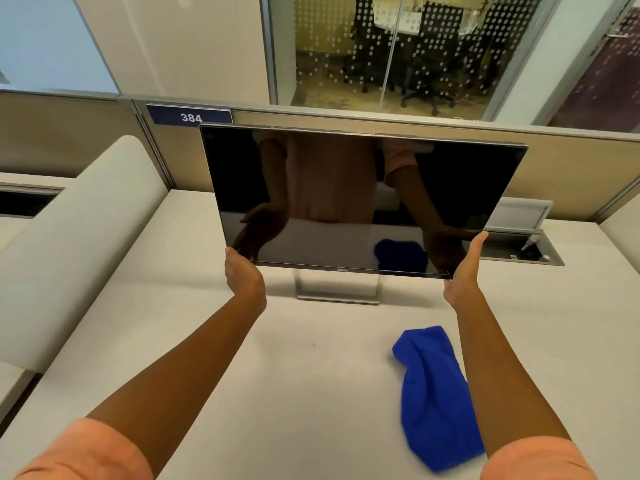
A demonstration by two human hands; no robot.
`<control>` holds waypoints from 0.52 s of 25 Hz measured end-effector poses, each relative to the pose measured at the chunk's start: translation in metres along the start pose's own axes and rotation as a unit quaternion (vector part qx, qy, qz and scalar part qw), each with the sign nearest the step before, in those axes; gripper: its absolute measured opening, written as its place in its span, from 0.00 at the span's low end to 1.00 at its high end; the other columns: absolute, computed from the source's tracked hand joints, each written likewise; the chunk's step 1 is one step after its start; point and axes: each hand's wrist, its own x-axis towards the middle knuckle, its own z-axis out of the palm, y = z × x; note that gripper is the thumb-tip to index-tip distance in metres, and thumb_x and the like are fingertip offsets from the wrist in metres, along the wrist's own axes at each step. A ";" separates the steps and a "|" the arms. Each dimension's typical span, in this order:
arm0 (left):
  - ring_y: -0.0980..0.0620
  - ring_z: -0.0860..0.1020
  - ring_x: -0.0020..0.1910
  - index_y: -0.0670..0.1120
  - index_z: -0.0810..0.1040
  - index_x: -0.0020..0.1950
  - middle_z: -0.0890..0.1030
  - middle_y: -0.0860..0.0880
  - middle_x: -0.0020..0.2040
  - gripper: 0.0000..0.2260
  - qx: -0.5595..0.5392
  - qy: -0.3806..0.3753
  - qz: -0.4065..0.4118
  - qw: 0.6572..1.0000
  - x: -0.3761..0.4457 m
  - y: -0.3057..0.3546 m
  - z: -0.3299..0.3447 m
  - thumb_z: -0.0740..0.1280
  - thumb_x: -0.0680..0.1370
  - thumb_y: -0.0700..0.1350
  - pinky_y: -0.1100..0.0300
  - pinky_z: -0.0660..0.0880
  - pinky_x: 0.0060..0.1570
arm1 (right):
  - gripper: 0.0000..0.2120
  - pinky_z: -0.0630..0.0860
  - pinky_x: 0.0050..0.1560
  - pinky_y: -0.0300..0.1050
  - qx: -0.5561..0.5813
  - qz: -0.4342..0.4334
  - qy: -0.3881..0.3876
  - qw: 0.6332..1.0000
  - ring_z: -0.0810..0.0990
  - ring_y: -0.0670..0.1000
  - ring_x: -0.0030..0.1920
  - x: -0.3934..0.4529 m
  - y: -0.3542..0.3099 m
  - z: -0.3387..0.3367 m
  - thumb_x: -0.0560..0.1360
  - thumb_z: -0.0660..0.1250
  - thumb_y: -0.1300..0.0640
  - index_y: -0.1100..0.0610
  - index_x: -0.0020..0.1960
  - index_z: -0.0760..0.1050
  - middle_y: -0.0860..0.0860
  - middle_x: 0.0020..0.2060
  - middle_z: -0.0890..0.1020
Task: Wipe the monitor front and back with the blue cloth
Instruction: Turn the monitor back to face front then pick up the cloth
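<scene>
Beige desk [173,341], partition [69,133], glass wall [381,46] onto office chairs [433,46].

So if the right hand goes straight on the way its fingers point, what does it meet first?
Nothing new: the right hand already touches the monitor corner; it would likely slide up its right edge.
</scene>
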 end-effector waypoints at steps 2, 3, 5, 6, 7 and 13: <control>0.43 0.68 0.73 0.47 0.63 0.78 0.69 0.44 0.74 0.28 0.017 0.005 0.004 1.000 0.009 0.007 -0.003 0.47 0.84 0.62 0.50 0.61 0.73 | 0.45 0.57 0.75 0.59 -0.002 0.003 0.002 1.000 0.59 0.58 0.77 -0.004 0.005 0.006 0.70 0.49 0.21 0.45 0.80 0.51 0.50 0.79 0.58; 0.42 0.68 0.73 0.47 0.63 0.78 0.70 0.44 0.74 0.29 0.028 0.009 0.005 1.000 0.012 0.010 -0.005 0.47 0.83 0.62 0.49 0.62 0.73 | 0.46 0.57 0.75 0.60 -0.002 0.002 0.002 1.000 0.58 0.58 0.77 -0.006 0.008 0.009 0.70 0.49 0.21 0.45 0.80 0.51 0.50 0.79 0.58; 0.42 0.69 0.72 0.47 0.64 0.77 0.70 0.44 0.73 0.29 0.042 0.019 0.004 0.999 0.019 0.015 -0.009 0.47 0.83 0.62 0.48 0.63 0.72 | 0.46 0.57 0.74 0.60 -0.005 -0.001 0.004 1.000 0.58 0.59 0.77 -0.009 0.011 0.015 0.69 0.49 0.20 0.44 0.79 0.51 0.50 0.79 0.58; 0.42 0.69 0.72 0.46 0.64 0.77 0.71 0.44 0.73 0.29 0.045 0.021 0.003 0.999 0.022 0.017 -0.010 0.47 0.83 0.62 0.48 0.63 0.72 | 0.46 0.57 0.74 0.60 -0.007 -0.001 0.004 1.000 0.58 0.59 0.77 -0.010 0.013 0.018 0.69 0.48 0.20 0.44 0.79 0.51 0.50 0.79 0.58; 0.42 0.69 0.72 0.46 0.64 0.77 0.71 0.44 0.73 0.29 0.048 0.021 0.002 0.999 0.025 0.020 -0.011 0.47 0.83 0.63 0.48 0.63 0.72 | 0.46 0.57 0.74 0.60 -0.008 -0.001 0.005 1.000 0.58 0.59 0.77 -0.012 0.014 0.020 0.69 0.48 0.20 0.44 0.79 0.51 0.50 0.79 0.58; 0.42 0.71 0.70 0.46 0.66 0.76 0.72 0.44 0.72 0.28 0.075 0.021 0.012 0.997 0.032 0.026 -0.015 0.47 0.84 0.62 0.48 0.65 0.71 | 0.45 0.58 0.74 0.60 -0.012 0.011 0.016 1.000 0.59 0.59 0.77 -0.013 0.018 0.030 0.70 0.48 0.21 0.45 0.80 0.51 0.50 0.79 0.59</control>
